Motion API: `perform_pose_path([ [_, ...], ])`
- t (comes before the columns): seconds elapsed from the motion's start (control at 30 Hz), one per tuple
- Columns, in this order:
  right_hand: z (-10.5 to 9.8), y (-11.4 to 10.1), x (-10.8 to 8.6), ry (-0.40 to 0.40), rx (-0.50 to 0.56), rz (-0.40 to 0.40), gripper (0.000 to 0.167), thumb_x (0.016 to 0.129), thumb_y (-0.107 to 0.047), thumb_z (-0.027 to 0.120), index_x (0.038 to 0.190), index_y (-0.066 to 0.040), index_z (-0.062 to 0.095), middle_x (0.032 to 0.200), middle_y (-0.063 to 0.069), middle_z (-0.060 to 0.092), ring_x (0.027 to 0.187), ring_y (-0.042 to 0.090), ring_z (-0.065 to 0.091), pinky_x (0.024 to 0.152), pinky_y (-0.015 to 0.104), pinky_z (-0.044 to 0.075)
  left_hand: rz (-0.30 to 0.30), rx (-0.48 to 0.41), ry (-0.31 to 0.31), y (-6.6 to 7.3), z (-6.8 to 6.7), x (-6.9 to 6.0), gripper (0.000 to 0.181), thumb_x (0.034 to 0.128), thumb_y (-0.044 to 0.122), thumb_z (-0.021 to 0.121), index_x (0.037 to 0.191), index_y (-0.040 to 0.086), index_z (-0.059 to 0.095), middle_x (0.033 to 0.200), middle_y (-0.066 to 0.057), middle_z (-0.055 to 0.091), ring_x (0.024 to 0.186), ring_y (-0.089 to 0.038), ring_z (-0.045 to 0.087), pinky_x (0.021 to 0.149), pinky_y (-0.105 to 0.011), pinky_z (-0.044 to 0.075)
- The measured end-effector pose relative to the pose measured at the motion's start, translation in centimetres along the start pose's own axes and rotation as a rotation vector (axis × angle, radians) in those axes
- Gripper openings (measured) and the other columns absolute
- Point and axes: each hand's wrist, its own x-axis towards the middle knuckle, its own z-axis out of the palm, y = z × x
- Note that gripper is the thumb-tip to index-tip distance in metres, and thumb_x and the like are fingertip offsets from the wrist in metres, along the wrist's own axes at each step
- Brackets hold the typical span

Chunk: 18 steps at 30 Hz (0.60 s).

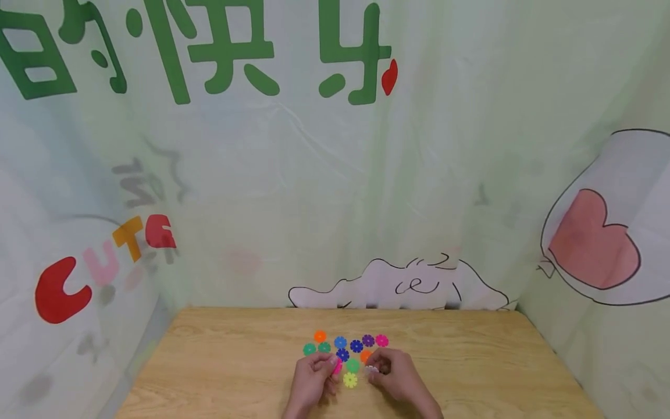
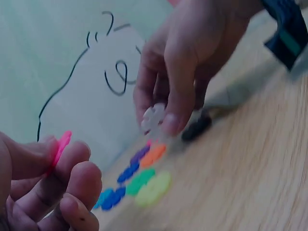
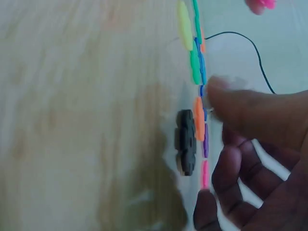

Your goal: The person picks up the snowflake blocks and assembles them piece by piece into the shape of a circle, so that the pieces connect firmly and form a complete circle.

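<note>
My left hand (image 1: 310, 381) pinches a pink flower-shaped disc (image 2: 61, 148) between thumb and finger. A white disc (image 2: 153, 120) is pinched in my right hand (image 1: 400, 375), held above the table; in the right wrist view the thumb mostly hides it. Near the right hand's fingers lies a black disc (image 3: 186, 142), beside an orange disc (image 3: 198, 119). Between the two hands, a yellow disc (image 1: 350, 380) and a light green disc (image 1: 353, 365) lie on the table.
Beyond the hands, several more discs lie flat on the wooden table (image 1: 220, 361), among them a pink one (image 1: 382, 340), a purple one (image 1: 368, 340) and a light blue one (image 1: 340, 342). A printed curtain (image 1: 314, 203) hangs behind the table and at its sides.
</note>
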Motion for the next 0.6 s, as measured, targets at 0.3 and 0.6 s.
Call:
perform_pose_path([
  [0.3, 0.0, -2.1, -0.1, 0.116, 0.007, -0.157, 0.012, 0.102, -0.022, 0.071, 0.104, -0.014, 0.081, 0.092, -0.005, 0.078, 0.081, 0.004, 0.068, 0.073, 0.022, 0.058, -0.073, -0.156, 0.005, 2.1, 2.5, -1.4, 0.028, 0.1078, 0.027, 0.063, 0.118, 0.000, 0.066, 0.072, -0.004, 0.072, 0.053, -0.013, 0.067, 0.051, -0.022, 0.052],
  [0.6, 0.0, -5.2, -1.0, 0.276, 0.068, -0.308, 0.003, 0.095, -0.011, 0.079, 0.096, -0.009, 0.080, 0.084, -0.004, 0.080, 0.075, 0.004, 0.074, 0.071, 0.026, 0.063, -0.056, -0.278, 0.011, 4.4, 3.4, -2.3, 0.024, 0.1066, 0.031, 0.064, 0.099, 0.009, 0.059, 0.066, 0.000, 0.069, 0.051, -0.012, 0.065, 0.049, -0.021, 0.049],
])
